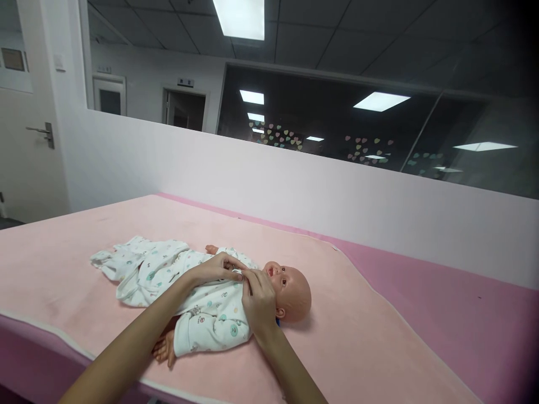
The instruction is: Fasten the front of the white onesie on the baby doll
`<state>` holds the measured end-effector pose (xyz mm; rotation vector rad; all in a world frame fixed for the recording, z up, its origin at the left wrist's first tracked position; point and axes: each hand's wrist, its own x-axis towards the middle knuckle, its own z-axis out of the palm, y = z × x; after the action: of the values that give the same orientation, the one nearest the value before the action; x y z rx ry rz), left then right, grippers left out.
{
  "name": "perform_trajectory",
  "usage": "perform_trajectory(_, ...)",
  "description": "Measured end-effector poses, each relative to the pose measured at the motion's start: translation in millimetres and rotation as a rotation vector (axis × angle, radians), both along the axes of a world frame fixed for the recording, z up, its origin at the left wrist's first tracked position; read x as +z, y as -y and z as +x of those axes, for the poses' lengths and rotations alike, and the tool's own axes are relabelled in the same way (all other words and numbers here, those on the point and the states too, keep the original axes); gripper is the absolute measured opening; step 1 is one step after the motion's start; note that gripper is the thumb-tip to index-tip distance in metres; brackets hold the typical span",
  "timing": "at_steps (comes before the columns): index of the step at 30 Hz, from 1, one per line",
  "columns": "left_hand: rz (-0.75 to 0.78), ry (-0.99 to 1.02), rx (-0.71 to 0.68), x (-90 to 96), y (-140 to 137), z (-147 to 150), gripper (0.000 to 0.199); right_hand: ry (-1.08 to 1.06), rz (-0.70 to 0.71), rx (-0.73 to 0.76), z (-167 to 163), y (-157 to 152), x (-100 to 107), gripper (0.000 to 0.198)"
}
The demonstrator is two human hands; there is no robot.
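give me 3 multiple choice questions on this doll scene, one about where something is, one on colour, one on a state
1. Where do both hands meet on the doll?
A. at its feet
B. at the chest, just below the chin
C. on top of its head

2. What colour is the blanket under the doll?
A. light pink
B. dark green
C. black

3. How does the doll lie?
A. face down
B. sitting upright
C. on its back, face up

Answers:
1. B: the left hand and right hand pinch the romper at the neckline by the chin.
2. A: the cloth spread over the table is pale pink.
3. C: its face and open eyes point upward, with the head to the right.
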<state>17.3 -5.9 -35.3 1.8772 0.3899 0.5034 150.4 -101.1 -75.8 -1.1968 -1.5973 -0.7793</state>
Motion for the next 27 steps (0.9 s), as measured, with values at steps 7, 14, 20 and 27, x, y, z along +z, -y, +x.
perform_trajectory(7,0.055,-0.012,0.039,1.2,0.7,1.1,0.039,-0.019,-0.025,-0.015,-0.9,-1.5,-3.6,0.023)
perform_trajectory(14,0.117,-0.067,0.03,3.2,1.6,-0.4,0.05,-0.063,-0.081,0.03,-0.6,-2.0,-5.8,0.025)
perform_trajectory(20,0.134,-0.075,0.011,5.6,3.1,-1.8,0.046,-0.069,-0.093,0.043,-1.7,-1.8,-5.1,0.029)
perform_trajectory(27,0.054,-0.056,0.045,3.6,2.7,0.2,0.046,-0.059,-0.058,0.03,-2.8,-1.8,-7.0,0.036)
